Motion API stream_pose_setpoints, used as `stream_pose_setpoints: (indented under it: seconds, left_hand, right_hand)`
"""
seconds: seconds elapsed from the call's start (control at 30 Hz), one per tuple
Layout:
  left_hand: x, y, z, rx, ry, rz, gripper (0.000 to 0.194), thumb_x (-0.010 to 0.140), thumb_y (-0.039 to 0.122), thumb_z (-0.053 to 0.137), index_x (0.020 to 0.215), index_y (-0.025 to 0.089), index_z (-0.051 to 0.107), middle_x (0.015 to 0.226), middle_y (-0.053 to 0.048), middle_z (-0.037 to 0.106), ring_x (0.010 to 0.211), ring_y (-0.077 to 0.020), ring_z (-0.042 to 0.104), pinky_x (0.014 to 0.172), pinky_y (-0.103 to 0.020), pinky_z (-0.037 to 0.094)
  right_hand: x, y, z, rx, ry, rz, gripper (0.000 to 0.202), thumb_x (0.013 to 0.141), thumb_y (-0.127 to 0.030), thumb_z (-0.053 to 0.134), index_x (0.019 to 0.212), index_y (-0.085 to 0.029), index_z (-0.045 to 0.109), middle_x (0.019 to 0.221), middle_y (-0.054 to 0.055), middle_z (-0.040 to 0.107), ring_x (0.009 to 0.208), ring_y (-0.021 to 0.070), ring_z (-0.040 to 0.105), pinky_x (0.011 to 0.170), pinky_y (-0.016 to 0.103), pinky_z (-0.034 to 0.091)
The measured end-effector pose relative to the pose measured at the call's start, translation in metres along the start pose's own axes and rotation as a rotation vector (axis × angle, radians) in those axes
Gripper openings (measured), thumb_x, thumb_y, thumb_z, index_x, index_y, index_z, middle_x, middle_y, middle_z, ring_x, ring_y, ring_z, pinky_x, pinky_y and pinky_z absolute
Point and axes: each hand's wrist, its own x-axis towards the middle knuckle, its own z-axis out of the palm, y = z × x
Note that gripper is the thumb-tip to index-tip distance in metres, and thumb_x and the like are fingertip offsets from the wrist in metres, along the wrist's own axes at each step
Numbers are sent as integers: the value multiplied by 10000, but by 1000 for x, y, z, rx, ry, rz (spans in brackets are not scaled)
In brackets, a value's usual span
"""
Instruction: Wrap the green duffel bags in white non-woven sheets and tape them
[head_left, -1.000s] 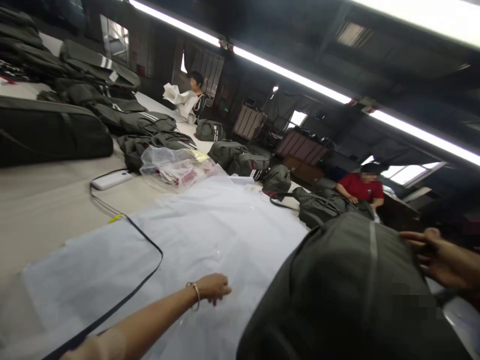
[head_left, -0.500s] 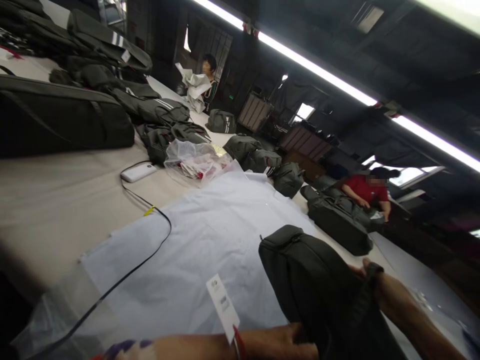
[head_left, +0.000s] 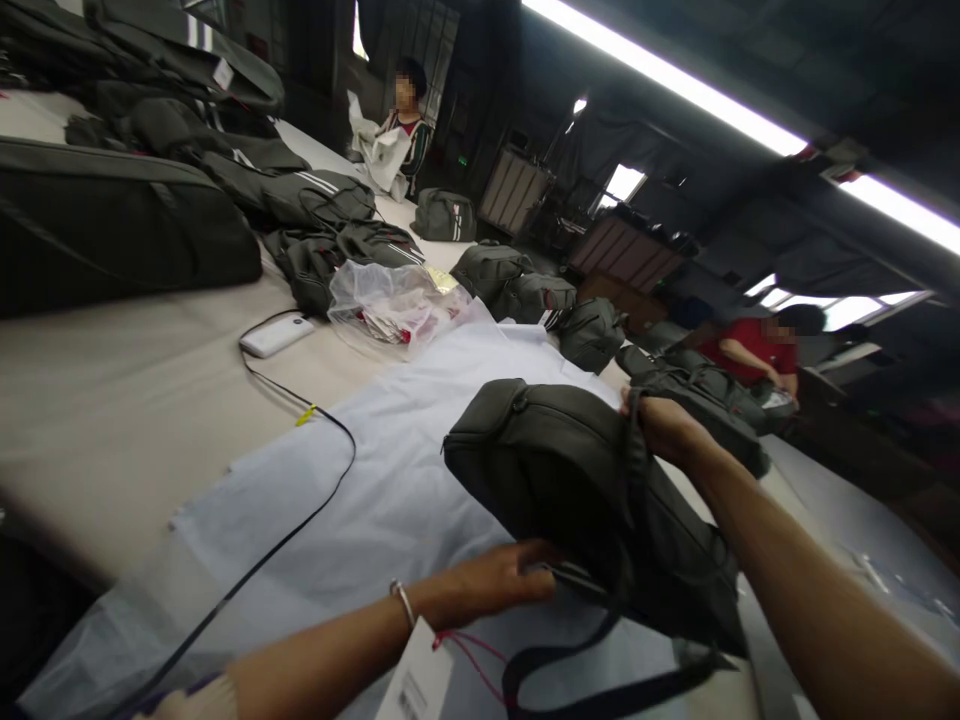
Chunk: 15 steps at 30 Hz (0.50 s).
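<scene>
A dark grey-green bag [head_left: 555, 440] with zips and straps is tilted over the white sheeting. My right hand [head_left: 667, 425] is closed round the strap or handle on its upper right side. Below the bag's near side, my left hand [head_left: 502, 580] has its thumb and fingers apart; the fingertips are partly lost in shadow by the bag. I cannot tell whether they touch it. Near my left wrist, which wears a silver bracelet [head_left: 403, 603], a white tag [head_left: 416, 675] hangs on a red string. A loose black strap [head_left: 600, 690] trails from the bag.
White sheeting [head_left: 315, 550] covers part of the table, crossed by a black cable [head_left: 300, 525] leading to a white power bank [head_left: 277, 335]. Beyond lie a clear plastic bag [head_left: 390, 305] and several dark bags [head_left: 322, 200]. Two people work farther off, one in red [head_left: 750, 345].
The bag has turned and lifted leftward, showing its strap and near side. My right hand is now on the upper strap. My left hand has come away from the bag's lower side.
</scene>
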Motion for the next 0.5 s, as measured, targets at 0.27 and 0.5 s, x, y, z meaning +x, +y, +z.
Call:
stream_pose_setpoints:
  seconds: [0.27, 0.5]
  left_hand:
    - [-16, -50, -88, -109, 400, -274, 686, 819, 710, 563, 1313, 234, 529, 1406, -114, 536, 1340, -291, 431, 1047, -435, 394]
    - [-23, -43, -119, -128, 473, -276, 648, 824, 659, 595, 1258, 178, 563, 1180, -141, 674, 1094, -279, 630, 993, -445, 458]
  right_hand:
    - [24, 38, 71, -153, -76, -236, 445, 701, -391, 743, 1113, -239, 674, 1133, 52, 710, 1107, 275, 617, 1010, 435, 457]
    - [-27, 102, -29, -133, 323, -234, 395, 785, -513, 633, 1041, -220, 699, 1108, 64, 716, 1089, 251, 628, 1048, 425, 428]
